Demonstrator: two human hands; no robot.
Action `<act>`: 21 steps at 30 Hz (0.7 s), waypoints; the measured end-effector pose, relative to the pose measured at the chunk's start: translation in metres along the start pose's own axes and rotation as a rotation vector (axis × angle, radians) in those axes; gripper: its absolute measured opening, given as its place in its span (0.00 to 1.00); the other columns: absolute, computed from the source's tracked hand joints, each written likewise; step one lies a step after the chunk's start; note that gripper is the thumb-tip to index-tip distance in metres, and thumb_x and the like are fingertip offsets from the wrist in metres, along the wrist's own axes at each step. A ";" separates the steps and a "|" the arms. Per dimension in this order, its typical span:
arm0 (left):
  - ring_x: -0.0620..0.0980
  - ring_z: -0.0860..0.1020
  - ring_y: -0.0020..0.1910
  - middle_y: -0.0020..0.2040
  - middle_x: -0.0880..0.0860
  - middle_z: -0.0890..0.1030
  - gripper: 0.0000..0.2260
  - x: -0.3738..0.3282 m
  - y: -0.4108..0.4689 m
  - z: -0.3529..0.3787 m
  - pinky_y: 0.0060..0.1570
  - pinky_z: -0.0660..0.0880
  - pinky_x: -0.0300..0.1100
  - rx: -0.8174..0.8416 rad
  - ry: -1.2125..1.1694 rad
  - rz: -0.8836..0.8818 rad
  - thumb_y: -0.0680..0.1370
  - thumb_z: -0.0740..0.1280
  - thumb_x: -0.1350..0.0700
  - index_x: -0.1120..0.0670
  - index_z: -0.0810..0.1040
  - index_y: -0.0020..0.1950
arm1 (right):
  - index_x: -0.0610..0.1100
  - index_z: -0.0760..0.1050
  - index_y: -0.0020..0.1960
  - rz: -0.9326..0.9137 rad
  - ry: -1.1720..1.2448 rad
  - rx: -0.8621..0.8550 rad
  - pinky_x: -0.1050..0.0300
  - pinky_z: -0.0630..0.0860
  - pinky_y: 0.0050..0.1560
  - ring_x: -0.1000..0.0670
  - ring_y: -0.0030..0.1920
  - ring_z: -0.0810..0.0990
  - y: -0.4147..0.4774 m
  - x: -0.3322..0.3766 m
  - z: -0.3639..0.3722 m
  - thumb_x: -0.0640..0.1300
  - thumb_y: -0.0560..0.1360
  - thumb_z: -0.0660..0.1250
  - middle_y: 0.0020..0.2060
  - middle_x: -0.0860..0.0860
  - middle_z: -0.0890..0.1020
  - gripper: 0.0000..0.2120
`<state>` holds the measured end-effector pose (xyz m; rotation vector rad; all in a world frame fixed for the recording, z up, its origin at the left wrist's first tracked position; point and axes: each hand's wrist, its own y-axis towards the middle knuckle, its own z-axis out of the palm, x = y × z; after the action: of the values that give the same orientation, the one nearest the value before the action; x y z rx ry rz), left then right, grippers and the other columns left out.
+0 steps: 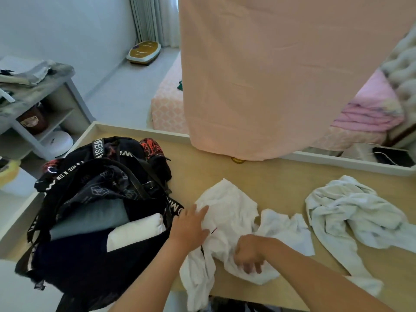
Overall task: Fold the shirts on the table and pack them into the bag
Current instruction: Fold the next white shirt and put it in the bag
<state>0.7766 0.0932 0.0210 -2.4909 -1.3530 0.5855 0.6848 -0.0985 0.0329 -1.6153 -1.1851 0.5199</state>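
A crumpled white shirt [227,217] lies on the wooden table [281,181], part of it hanging over the near edge. My left hand [191,226] rests flat on its left side with straight fingers. My right hand [248,253] grips a bunch of the same shirt's cloth, fingers curled into it. A second crumpled white shirt [351,212] lies to the right, untouched. The open black bag [96,199] stands at the table's left end and holds folded grey, white and dark clothes.
A large pink cloth [281,75] hangs down over the table's far edge. A bed [166,104] with pink bedding stands behind. A grey shelf unit [45,104] is at the left. A dark tablet with cables [394,156] lies at the far right.
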 end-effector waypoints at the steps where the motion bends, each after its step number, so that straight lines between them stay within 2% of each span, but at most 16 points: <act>1: 0.58 0.56 0.75 0.79 0.52 0.53 0.26 -0.003 0.002 0.007 0.69 0.61 0.54 0.050 -0.046 -0.036 0.79 0.57 0.36 0.43 0.62 0.76 | 0.39 0.82 0.49 -0.013 0.041 -0.051 0.56 0.74 0.37 0.49 0.31 0.78 0.000 -0.003 0.004 0.49 0.74 0.64 0.41 0.44 0.85 0.14; 3: 0.57 0.54 0.75 0.78 0.55 0.56 0.20 -0.008 0.006 0.017 0.68 0.63 0.51 0.056 -0.238 -0.138 0.79 0.58 0.36 0.49 0.78 0.58 | 0.42 0.79 0.40 -0.062 0.026 -0.356 0.57 0.69 0.34 0.51 0.33 0.76 0.004 -0.012 0.007 0.50 0.73 0.62 0.39 0.46 0.84 0.13; 4: 0.58 0.54 0.75 0.76 0.58 0.59 0.18 -0.010 0.008 0.022 0.68 0.63 0.48 0.028 -0.305 -0.184 0.79 0.60 0.38 0.51 0.79 0.50 | 0.43 0.78 0.40 -0.090 -0.003 -0.513 0.57 0.68 0.34 0.51 0.36 0.76 0.006 -0.014 0.007 0.50 0.75 0.61 0.40 0.47 0.83 0.13; 6: 0.58 0.63 0.69 0.69 0.58 0.68 0.09 -0.009 0.009 0.027 0.63 0.66 0.42 -0.010 -0.308 -0.205 0.80 0.63 0.51 0.54 0.80 0.49 | 0.47 0.79 0.48 -0.170 -0.018 -0.689 0.57 0.72 0.39 0.50 0.45 0.78 0.011 -0.014 0.005 0.48 0.78 0.60 0.47 0.51 0.81 0.10; 7: 0.56 0.68 0.64 0.64 0.56 0.72 0.07 -0.009 0.009 0.028 0.59 0.69 0.40 -0.021 -0.317 -0.182 0.78 0.62 0.59 0.53 0.79 0.52 | 0.49 0.78 0.54 -0.207 0.011 -0.700 0.55 0.74 0.47 0.49 0.52 0.78 0.014 -0.013 0.002 0.47 0.78 0.61 0.53 0.51 0.79 0.09; 9: 0.50 0.76 0.51 0.54 0.52 0.78 0.16 -0.008 0.011 0.021 0.48 0.73 0.37 -0.036 -0.415 -0.106 0.74 0.58 0.67 0.48 0.78 0.47 | 0.51 0.73 0.67 -0.284 0.050 -0.675 0.53 0.71 0.63 0.49 0.66 0.71 0.021 -0.010 -0.008 0.43 0.78 0.62 0.67 0.52 0.72 0.18; 11: 0.44 0.75 0.41 0.46 0.48 0.79 0.20 -0.013 0.014 0.002 0.42 0.73 0.38 -0.084 -0.499 0.041 0.72 0.57 0.71 0.45 0.76 0.39 | 0.54 0.64 0.75 -0.355 0.035 -0.627 0.50 0.63 0.72 0.50 0.75 0.62 0.025 -0.001 -0.022 0.42 0.75 0.65 0.76 0.53 0.62 0.30; 12: 0.40 0.74 0.41 0.44 0.46 0.78 0.20 -0.017 0.016 -0.009 0.43 0.72 0.39 -0.126 -0.530 0.138 0.71 0.57 0.72 0.47 0.76 0.38 | 0.56 0.60 0.77 -0.394 0.020 -0.601 0.49 0.61 0.73 0.52 0.75 0.61 0.024 0.005 -0.031 0.44 0.73 0.67 0.77 0.53 0.61 0.34; 13: 0.38 0.75 0.44 0.44 0.44 0.78 0.20 -0.022 0.018 -0.021 0.45 0.71 0.37 -0.203 -0.590 0.229 0.71 0.58 0.74 0.49 0.78 0.39 | 0.58 0.61 0.75 -0.435 0.012 -0.586 0.49 0.61 0.71 0.52 0.73 0.64 0.023 0.010 -0.040 0.46 0.72 0.68 0.74 0.54 0.66 0.34; 14: 0.35 0.74 0.49 0.47 0.42 0.77 0.19 -0.027 0.019 -0.033 0.50 0.70 0.34 -0.307 -0.655 0.296 0.70 0.60 0.75 0.52 0.79 0.42 | 0.58 0.66 0.71 -0.460 0.018 -0.582 0.50 0.64 0.67 0.53 0.67 0.71 0.018 0.015 -0.050 0.49 0.72 0.68 0.68 0.55 0.74 0.29; 16: 0.33 0.70 0.60 0.58 0.43 0.73 0.17 -0.031 0.023 -0.053 0.57 0.67 0.28 -0.501 -0.749 0.330 0.71 0.69 0.70 0.51 0.78 0.53 | 0.53 0.76 0.54 -0.513 0.117 -0.613 0.54 0.70 0.54 0.52 0.51 0.78 0.005 0.020 -0.072 0.51 0.75 0.68 0.49 0.56 0.82 0.09; 17: 0.33 0.67 0.64 0.64 0.43 0.69 0.22 -0.031 0.025 -0.061 0.59 0.66 0.27 -0.521 -0.784 0.294 0.71 0.74 0.64 0.49 0.75 0.61 | 0.51 0.76 0.47 -0.539 0.217 -0.615 0.56 0.71 0.47 0.54 0.45 0.78 -0.002 0.018 -0.082 0.50 0.75 0.68 0.43 0.56 0.81 0.03; 18: 0.34 0.64 0.66 0.67 0.41 0.64 0.32 -0.029 0.025 -0.067 0.60 0.66 0.28 -0.437 -0.827 0.244 0.69 0.78 0.58 0.46 0.68 0.69 | 0.48 0.77 0.43 -0.555 0.322 -0.622 0.57 0.70 0.42 0.55 0.40 0.77 -0.011 0.015 -0.091 0.48 0.75 0.68 0.39 0.56 0.80 0.04; 19: 0.36 0.64 0.67 0.69 0.40 0.62 0.43 -0.026 0.026 -0.072 0.61 0.66 0.30 -0.264 -0.833 0.180 0.66 0.80 0.53 0.43 0.60 0.75 | 0.45 0.77 0.41 -0.568 0.420 -0.630 0.56 0.68 0.39 0.55 0.37 0.75 -0.018 0.011 -0.100 0.47 0.74 0.68 0.36 0.56 0.79 0.06; 20: 0.39 0.66 0.67 0.69 0.39 0.63 0.49 -0.023 0.027 -0.075 0.61 0.68 0.33 -0.056 -0.797 0.134 0.65 0.81 0.50 0.42 0.53 0.77 | 0.44 0.77 0.40 -0.585 0.489 -0.656 0.55 0.67 0.38 0.56 0.35 0.73 -0.026 0.007 -0.109 0.47 0.72 0.67 0.34 0.56 0.77 0.06; 21: 0.41 0.70 0.65 0.67 0.40 0.67 0.49 -0.020 0.027 -0.077 0.58 0.71 0.35 0.121 -0.741 0.110 0.66 0.80 0.51 0.42 0.52 0.78 | 0.46 0.77 0.38 -0.598 0.532 -0.693 0.55 0.66 0.37 0.56 0.34 0.72 -0.032 0.001 -0.116 0.47 0.70 0.66 0.33 0.57 0.76 0.05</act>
<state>0.8216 0.0597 0.0830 -2.3399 -1.3236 1.6770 0.7634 -0.1525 0.1070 -1.6708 -1.4082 -0.7375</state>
